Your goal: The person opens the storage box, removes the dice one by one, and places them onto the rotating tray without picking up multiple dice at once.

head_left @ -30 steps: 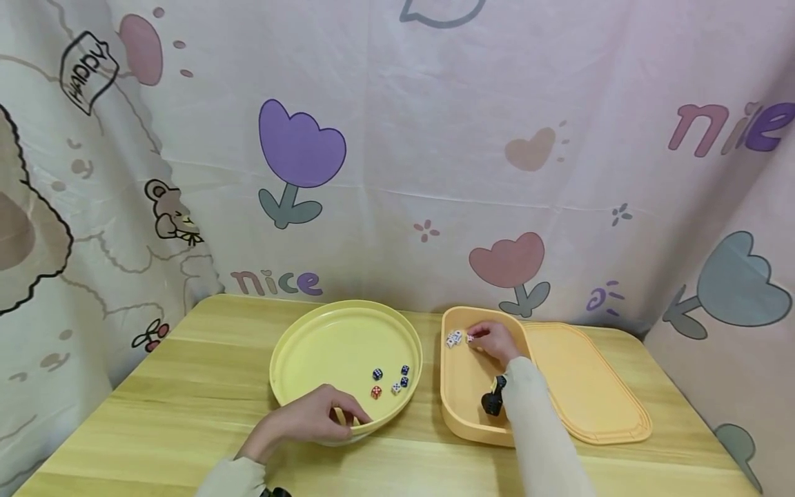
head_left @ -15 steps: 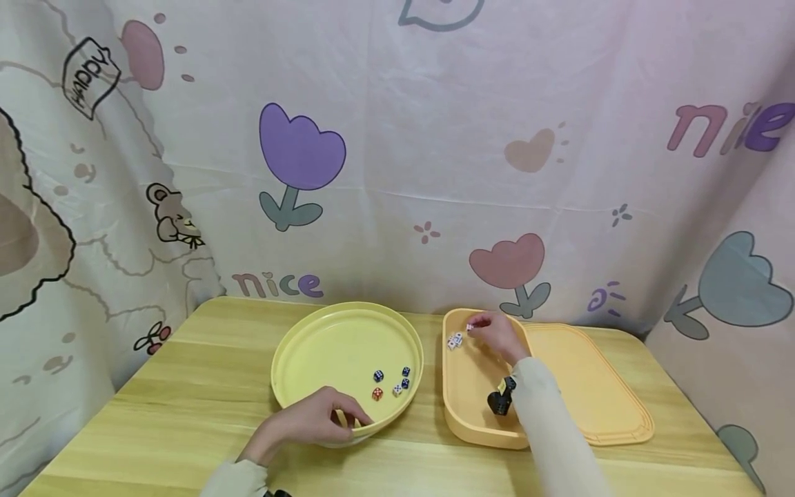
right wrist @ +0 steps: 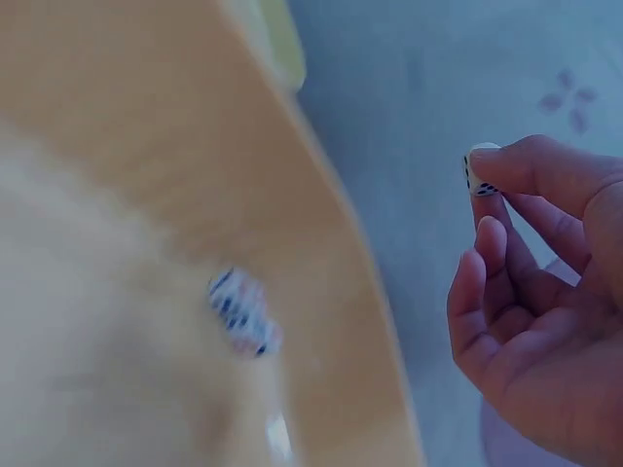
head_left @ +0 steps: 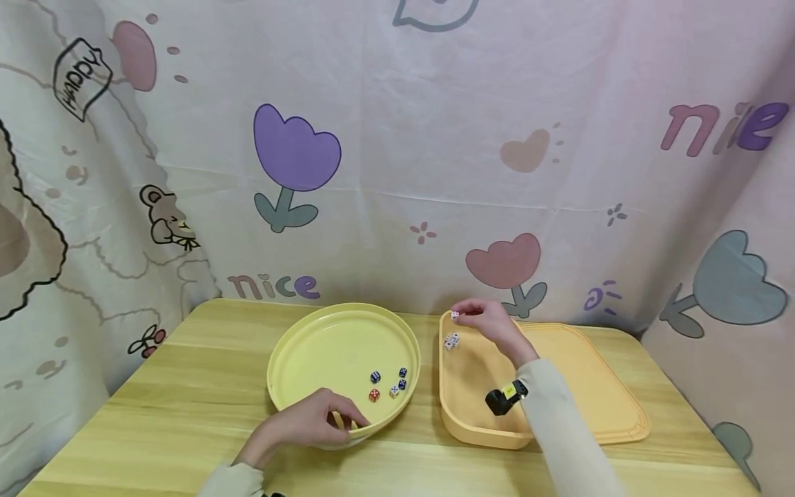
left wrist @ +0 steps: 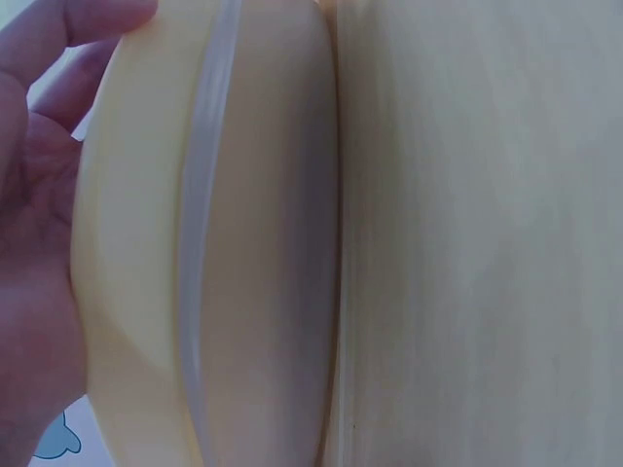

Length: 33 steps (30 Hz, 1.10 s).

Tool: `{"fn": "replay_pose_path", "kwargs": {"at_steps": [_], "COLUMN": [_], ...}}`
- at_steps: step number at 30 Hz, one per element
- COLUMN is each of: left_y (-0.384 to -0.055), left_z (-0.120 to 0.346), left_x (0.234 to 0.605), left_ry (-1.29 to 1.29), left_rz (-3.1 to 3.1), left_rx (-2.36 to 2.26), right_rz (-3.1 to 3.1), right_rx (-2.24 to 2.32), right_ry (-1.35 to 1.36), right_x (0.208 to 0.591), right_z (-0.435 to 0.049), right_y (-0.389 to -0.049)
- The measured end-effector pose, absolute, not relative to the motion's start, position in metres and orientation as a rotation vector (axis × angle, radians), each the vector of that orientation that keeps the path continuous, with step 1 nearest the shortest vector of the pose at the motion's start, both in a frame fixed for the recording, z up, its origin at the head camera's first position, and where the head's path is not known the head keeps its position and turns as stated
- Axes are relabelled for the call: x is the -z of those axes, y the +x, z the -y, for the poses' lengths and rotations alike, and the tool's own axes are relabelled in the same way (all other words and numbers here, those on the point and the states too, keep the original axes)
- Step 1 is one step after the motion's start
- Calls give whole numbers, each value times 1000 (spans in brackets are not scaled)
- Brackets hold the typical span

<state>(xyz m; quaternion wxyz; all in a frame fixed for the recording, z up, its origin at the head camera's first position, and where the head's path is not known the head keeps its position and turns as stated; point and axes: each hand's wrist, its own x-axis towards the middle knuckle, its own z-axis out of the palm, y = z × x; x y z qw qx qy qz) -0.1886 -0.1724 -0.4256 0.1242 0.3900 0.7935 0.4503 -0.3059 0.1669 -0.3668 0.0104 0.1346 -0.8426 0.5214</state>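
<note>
My right hand [head_left: 497,330] pinches a white die [head_left: 455,315] between thumb and fingers, raised at the far left corner of an orange box [head_left: 468,386]. In the right wrist view the die [right wrist: 482,171] shows dark pips, beyond the box rim. Several white dice [head_left: 451,341] lie huddled inside the box. My left hand [head_left: 313,417] grips the near rim of a round yellow tray [head_left: 329,345], fingers bent over the edge. The tray holds three dark blue dice [head_left: 375,377], a red die [head_left: 374,395] and a white die [head_left: 394,391], toward its right side.
To the box's right lies a flat orange lid [head_left: 590,379], on the wooden table [head_left: 155,393]. A printed curtain [head_left: 385,138] hangs right behind the table's back edge. A black wrist camera [head_left: 506,398] on the right arm overhangs the box.
My right hand has lifted the white die from inside the box, up and leftward to the box's far left rim. The left hand keeps its place on the tray.
</note>
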Motion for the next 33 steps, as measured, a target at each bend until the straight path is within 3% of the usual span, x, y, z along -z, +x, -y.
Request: {"fn": "replay_pose_path", "kwargs": {"at_steps": [12,23,33], "left_y": [-188,-188,-190], "left_z": [173,171,173], "left_x": [425,424,423], "left_ry": [1163,1197,1135], "left_rz": [-2316,-2317,-2334], "left_rx": [-1311,-1312,-1280], "right_rz": [2410,2417,2479], "right_rx": [-1916,-1735,-1560], "right_ry": [516,540,619], "right_x": [357,368,380], "right_z": [-143,-108,-92], "right_y": [-268,-233,-224]}}
